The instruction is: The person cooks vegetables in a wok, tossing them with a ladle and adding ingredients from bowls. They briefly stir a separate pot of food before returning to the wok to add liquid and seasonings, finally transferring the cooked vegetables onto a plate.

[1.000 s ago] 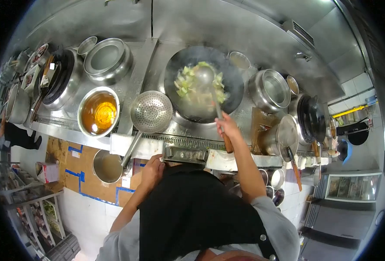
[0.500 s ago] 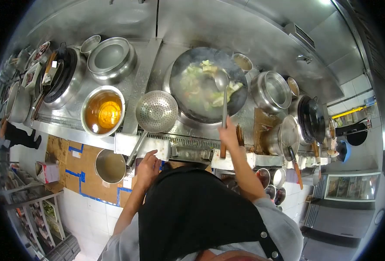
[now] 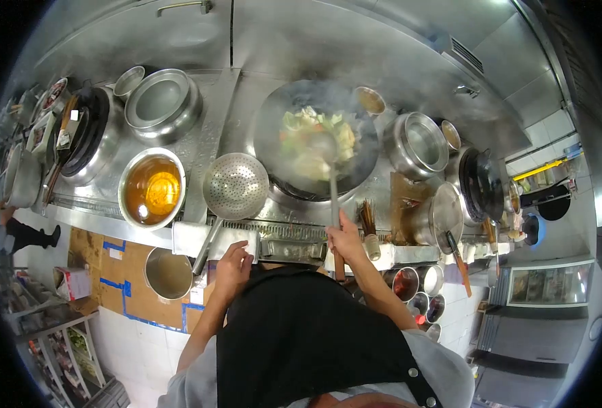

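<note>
My right hand (image 3: 346, 239) is closed around the long handle of a ladle (image 3: 334, 190). Its bowl rests among chopped cabbage leaves (image 3: 345, 139) and other vegetable bits in a large dark wok (image 3: 273, 115), partly blurred by steam. My left hand (image 3: 235, 269) hangs by the counter's front edge, fingers loosely bent and apart, with nothing visible in them. Close to it lie a white folded cloth (image 3: 236, 238) and the handle of a perforated strainer (image 3: 235, 185), which sits left of the wok.
A bowl of amber oil (image 3: 151, 188) stands left of the strainer. Lower down is a pot of cloudy liquid (image 3: 168, 273). Right of the wok are stacked metal pots (image 3: 426, 146), a bamboo brush (image 3: 369, 228) and a pot with a mesh skimmer (image 3: 447, 211). Another person (image 3: 22, 231) stands far left.
The ladle's bowl has moved down and left, from the wok's upper right into the food. My right hand has drawn back toward me. My left hand's fingers have curled slightly.
</note>
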The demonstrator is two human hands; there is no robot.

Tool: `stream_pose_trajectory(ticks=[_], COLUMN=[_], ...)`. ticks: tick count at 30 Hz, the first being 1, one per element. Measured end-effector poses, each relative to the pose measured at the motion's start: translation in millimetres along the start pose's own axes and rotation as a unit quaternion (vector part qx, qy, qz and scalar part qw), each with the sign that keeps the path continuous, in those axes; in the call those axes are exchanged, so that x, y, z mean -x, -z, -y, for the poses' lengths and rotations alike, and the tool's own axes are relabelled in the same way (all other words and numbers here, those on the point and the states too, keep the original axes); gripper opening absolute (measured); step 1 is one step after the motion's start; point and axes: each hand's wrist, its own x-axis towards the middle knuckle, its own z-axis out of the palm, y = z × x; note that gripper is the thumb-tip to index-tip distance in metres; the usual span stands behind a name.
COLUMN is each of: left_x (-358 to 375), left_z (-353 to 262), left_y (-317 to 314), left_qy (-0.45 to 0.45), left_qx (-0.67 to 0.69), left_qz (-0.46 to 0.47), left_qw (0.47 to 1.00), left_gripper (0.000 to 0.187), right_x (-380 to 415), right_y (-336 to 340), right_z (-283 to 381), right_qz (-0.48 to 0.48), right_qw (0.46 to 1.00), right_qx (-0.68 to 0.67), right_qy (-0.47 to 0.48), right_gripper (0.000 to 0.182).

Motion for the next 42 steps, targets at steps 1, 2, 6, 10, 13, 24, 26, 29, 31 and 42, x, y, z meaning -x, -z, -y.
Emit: stream_pose_trajectory(ticks=[1,2,6,10,13,24,26,29,31,42], left_x=[-1,-2,-10,-12,-6,-4,0,-1,-4,-10], left_z=[5,7,-7,-11,-5,-5,1,-2,-5,-3], left_y=[-3,-5,-8,-6,-6,1,1,-1,-1,0], left_qy=[-0.008,-0.016,-0.041,-0.011,0.002,0.018,0.029,0.024,-0.001,-0.021], left_qx=[-0.002,-0.004,-0.010,0.021,0.015,-0.002,-0.003,0.003,0.005,0.009], left_qz=[0.000,0.001,0.009,-0.005,-0.006,-0.022,-0.011,0.017,0.003,0.019], left_qw=[1.000,1.000,0.999,1.000,1.000,1.000,1.000,1.000,1.000,1.000], left_gripper=[0.011,0.011,0.010,0.011,0.011,0.012,0.012,0.012,0.012,0.012], right_x=[10,-8,-72,-43,6,-3,-8,-82,-70,-79], right_y=[0,10,33,15,4,10,19,56,44,38], right_z=[16,21,24,-48,8,-7,9,13,-11,27], right_qz=[0.065,0.075,-0.002,-0.084,0.072,0.006,0.077,0.092,-0.037,0.071], right_qw=[0.995,0.994,1.000,0.987,0.993,1.000,0.989,0.988,0.997,0.994], right_qx=[-0.060,-0.071,-0.008,0.110,-0.072,0.010,-0.099,-0.117,0.064,-0.077], right_qy=[-0.040,-0.042,0.005,0.076,-0.064,-0.010,-0.075,-0.040,0.021,-0.021], right_gripper=[0.070,0.071,0.075,0.077,0.078,0.070,0.070,0.073,0.073,0.064])
